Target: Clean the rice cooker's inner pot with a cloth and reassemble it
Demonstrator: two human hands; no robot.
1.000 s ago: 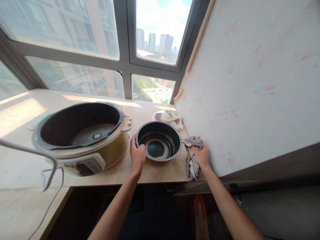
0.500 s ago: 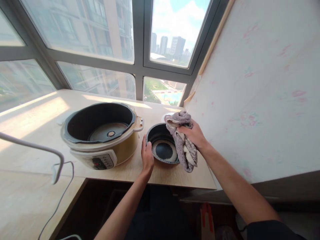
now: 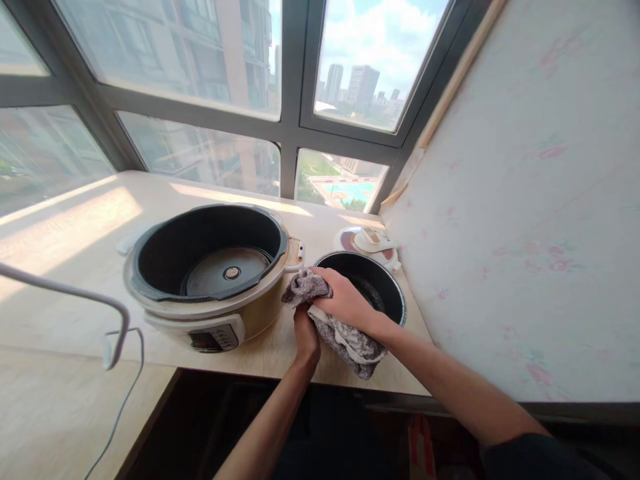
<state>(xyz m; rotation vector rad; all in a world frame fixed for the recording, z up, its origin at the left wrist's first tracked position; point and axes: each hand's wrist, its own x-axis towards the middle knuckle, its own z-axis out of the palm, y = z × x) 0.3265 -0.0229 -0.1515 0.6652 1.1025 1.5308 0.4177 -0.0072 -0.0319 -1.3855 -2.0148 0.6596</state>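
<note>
In my right hand (image 3: 345, 303) is a bunched grey-and-white cloth (image 3: 345, 340), its fingers closed round it. The cloth lies over the near left rim of a round black inner pot (image 3: 395, 293) and hangs down its front. My left hand (image 3: 306, 337) is at the left side of this pot, gripping it; cloth covers its fingertips. To the left stands an electric pressure cooker (image 3: 260, 313) with its lid off and a dark, hollow inside. Behind the pot lies a white and brown lid (image 3: 345, 237), partly hidden by the pot.
The light wooden counter (image 3: 65, 267) runs along the window (image 3: 200, 153). A flowered wall (image 3: 525, 200) closes off the right side. At left, a grey curved bar (image 3: 75, 293) and a thin cable (image 3: 120, 420) cross the counter, whose front edge drops to a dark gap.
My right hand has carried the cloth left and down from the pot's right side to its near left rim. The pot now sits farther right, and more of the lid shows.
</note>
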